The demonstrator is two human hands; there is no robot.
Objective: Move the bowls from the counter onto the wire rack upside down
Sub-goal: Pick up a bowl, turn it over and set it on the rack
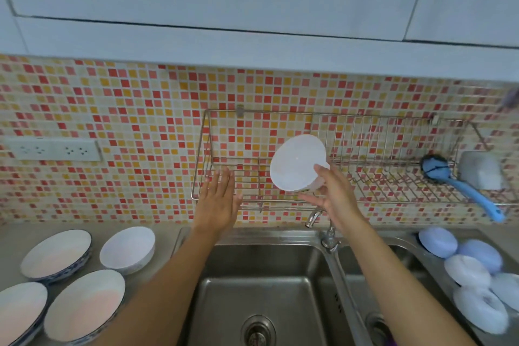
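Observation:
My right hand (332,194) grips a white bowl (296,163) by its rim and holds it tilted on its side, with the inside facing me, in front of the wire rack (252,201) on the tiled wall. My left hand (219,199) hovers flat with straight fingers at the rack's left front edge and holds nothing. The rack's left half is bare. Several more bowls stand upright on the counter at the lower left: a small white bowl (127,250) and three wide blue-rimmed bowls (56,254), (84,306), (19,310).
A blue dish brush (463,188) and a grey sponge (481,170) lie in the rack's right end. Below it are a double steel sink (266,289) and a tap (328,236). Several blue and white round pads (471,270) lie at the right. A wall socket (53,149) sits at the left.

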